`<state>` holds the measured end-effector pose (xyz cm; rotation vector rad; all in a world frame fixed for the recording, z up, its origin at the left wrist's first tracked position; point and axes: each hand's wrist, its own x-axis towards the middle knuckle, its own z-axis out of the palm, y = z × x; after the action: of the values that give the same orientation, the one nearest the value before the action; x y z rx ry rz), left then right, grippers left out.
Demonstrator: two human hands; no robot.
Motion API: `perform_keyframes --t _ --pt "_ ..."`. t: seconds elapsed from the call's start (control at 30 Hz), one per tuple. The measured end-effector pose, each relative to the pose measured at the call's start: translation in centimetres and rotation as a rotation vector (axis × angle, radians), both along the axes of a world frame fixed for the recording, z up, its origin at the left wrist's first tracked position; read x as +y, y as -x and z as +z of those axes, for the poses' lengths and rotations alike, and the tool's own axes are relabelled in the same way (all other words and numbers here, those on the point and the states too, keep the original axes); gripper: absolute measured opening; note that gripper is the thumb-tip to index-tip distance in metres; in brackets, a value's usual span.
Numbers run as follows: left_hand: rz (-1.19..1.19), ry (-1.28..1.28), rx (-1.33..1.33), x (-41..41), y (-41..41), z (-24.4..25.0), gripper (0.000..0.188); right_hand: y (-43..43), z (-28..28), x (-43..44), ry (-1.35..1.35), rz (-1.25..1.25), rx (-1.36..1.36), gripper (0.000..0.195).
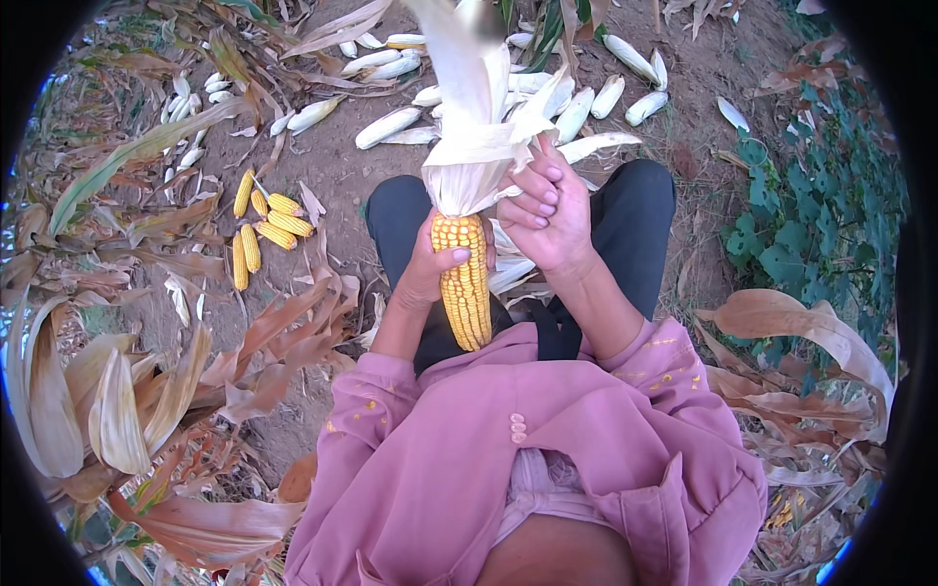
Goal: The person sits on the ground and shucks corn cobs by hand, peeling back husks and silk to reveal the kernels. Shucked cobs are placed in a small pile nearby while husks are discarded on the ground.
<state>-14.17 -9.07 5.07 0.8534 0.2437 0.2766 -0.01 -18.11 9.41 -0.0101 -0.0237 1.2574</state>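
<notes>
My left hand (pixel 434 256) is closed around the upper part of a yellow ear of corn (pixel 469 293), its thumb lying across the kernels. The ear hangs tip down over my lap. Pale husk leaves (pixel 473 157) are peeled back and stand up beyond its base. My right hand (pixel 546 205) has curled fingers at the right edge of these leaves and grips part of the husk. Behind the ear, between my legs, lie loose husk pieces (pixel 509 260). Several husked yellow ears (pixel 282 223) lie on the soil to the left.
Several ears in pale husks (pixel 388 127) lie on the soil (pixel 330 161) beyond my knees, with more at the far left. Dry corn leaves (pixel 278 344) spread at the left; others (pixel 799 329) curl at the right. A green leafy plant (pixel 799 242) grows at the right.
</notes>
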Motion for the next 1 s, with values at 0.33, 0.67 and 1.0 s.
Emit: perform_keyframes --t 0.33,0.67,1.0 --pt "0.281 0.017 0.158 1.7 1.6 -2.2 0.041 -11.3 -3.2 -7.1 0.208 -0.666 -0.081 0.035" --pt "0.300 0.025 0.157 2.4 1.9 -3.2 0.038 -4.7 -13.2 -6.0 1.030 0.012 -0.440 0.044" --pt "0.310 -0.122 0.309 1.4 0.7 -5.5 0.054 2.7 -5.6 0.7 0.726 -0.382 -1.669 0.037"
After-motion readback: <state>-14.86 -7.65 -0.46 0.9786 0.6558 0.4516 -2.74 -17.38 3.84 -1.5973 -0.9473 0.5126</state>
